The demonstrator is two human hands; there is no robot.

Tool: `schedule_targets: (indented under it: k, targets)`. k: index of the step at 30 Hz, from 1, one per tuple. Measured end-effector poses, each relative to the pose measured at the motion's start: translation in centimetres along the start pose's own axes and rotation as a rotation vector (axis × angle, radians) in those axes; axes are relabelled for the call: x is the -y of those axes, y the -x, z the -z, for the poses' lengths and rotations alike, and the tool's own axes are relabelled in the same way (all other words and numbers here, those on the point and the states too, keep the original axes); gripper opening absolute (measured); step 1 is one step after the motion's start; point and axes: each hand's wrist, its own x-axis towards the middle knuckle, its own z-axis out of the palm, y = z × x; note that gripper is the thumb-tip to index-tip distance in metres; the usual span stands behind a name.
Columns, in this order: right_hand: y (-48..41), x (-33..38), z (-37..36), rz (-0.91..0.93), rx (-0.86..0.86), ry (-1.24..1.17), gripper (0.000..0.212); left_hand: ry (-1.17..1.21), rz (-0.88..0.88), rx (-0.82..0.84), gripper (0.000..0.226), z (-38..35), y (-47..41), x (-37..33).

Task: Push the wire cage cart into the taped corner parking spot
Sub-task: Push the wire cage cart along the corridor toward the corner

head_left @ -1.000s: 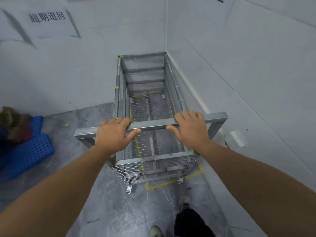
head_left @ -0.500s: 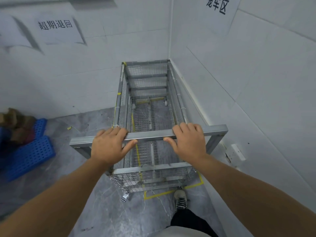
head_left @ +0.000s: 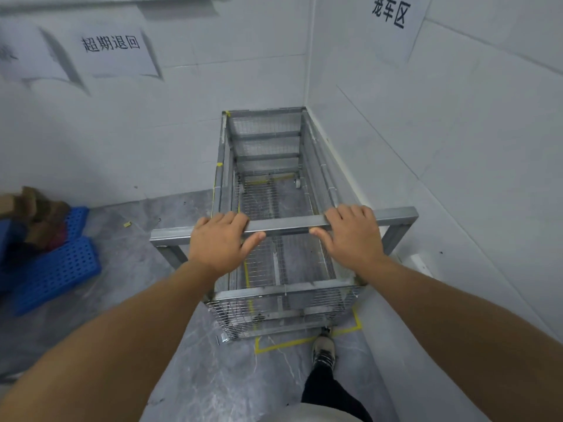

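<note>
Fingers (head_left: 227, 219) of both hands curl over the wire cage cart's (head_left: 268, 184) near handle bar (head_left: 286, 223).

Corner count
One wire cage cart (head_left: 268, 208), two hands (head_left: 217, 243) (head_left: 355, 236), two blue pallets (head_left: 58, 272) (head_left: 76, 217), three wall signs (head_left: 112, 53) (head_left: 393, 22) (head_left: 18, 59), one shoe (head_left: 323, 348).

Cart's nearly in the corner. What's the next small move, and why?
Probably nudge the cart rightward: its near-left corner sits outside the yellow tape outline. Both the left hand and the right hand grip the handle bar.
</note>
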Motion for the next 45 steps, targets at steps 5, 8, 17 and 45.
schedule_targets:
  k: [5, 8, 17, 45]
  targets:
    - [-0.2, -0.1, 0.2, -0.016, 0.041, 0.001, 0.054, 0.014, -0.011, 0.075, 0.058, 0.6, -0.3, -0.1]
    - [-0.3, 0.0, 0.3, -0.009, 0.059, -0.013, 0.053, 0.018, -0.015, 0.126, 0.059, 1.0, -0.5, -0.2]
    - [-0.3, -0.1, 0.3, 0.006, 0.072, 0.011, 0.054, 0.048, -0.005, 0.18, 0.056, 1.3, -0.8, 0.0]
    - [-0.5, 7.9, 0.7, -0.063, 0.042, -0.019, 0.05, 0.109, -0.286, 0.134, 0.043, 1.4, 0.2, 6.1]
